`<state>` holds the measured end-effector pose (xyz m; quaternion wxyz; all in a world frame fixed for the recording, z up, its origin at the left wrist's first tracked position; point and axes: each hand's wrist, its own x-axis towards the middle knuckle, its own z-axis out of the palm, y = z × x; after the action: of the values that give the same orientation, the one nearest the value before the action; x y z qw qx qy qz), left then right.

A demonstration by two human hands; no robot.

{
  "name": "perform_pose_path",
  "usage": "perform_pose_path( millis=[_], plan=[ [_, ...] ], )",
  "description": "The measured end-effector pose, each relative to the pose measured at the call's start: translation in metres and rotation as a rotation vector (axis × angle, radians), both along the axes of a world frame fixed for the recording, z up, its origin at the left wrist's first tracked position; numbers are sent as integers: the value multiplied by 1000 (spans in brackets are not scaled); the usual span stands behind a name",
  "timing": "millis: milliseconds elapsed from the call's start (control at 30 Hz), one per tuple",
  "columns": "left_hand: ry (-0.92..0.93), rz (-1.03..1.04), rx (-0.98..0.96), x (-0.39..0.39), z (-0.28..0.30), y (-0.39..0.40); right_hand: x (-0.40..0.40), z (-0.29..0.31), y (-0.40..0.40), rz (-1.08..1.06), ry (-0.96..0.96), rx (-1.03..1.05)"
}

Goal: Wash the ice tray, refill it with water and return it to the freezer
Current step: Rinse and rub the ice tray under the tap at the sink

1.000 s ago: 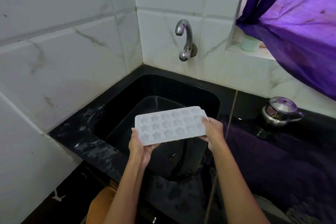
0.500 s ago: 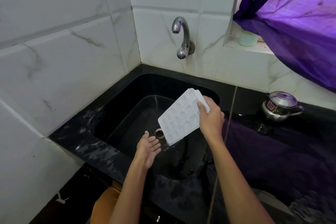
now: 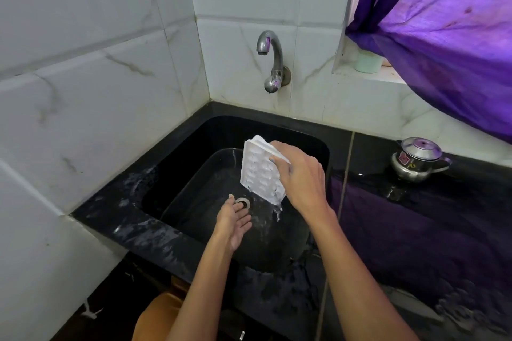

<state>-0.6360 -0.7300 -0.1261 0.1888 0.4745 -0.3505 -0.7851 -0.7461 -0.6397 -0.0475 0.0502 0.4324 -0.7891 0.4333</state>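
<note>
The white ice tray (image 3: 259, 171) is tipped nearly upright over the black sink (image 3: 177, 163), its moulded cells facing left. Water runs off its lower corner into the basin. My right hand (image 3: 302, 177) grips the tray's right edge, fingers curled over it. Lower down, my left hand (image 3: 234, 221) is held palm up with relaxed fingers, holding nothing, just left of the falling water and near the drain (image 3: 243, 203). A chrome tap (image 3: 273, 61) juts from the tiled wall above the sink; no water comes from its spout.
White marble-look tiles enclose the sink at left and behind. The black counter (image 3: 415, 216) extends to the right, carrying a small steel pot with a lid (image 3: 418, 159). A purple curtain (image 3: 443, 36) hangs at upper right over a ledge with a pale green cup (image 3: 368, 62).
My left hand let go of the tray and dropped palm up. My right hand tilted the tray from flat to nearly upright, and water now pours out of it.
</note>
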Motion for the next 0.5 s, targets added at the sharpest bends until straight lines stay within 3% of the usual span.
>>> perform_pose_path(
  millis=[300, 500],
  plan=[
    [22, -8, 0, 11, 1, -3, 12, 6, -7, -97, 281, -240],
    [30, -22, 11, 21, 4, -10, 25, -18, -17, -121, 171, -145]
  ],
)
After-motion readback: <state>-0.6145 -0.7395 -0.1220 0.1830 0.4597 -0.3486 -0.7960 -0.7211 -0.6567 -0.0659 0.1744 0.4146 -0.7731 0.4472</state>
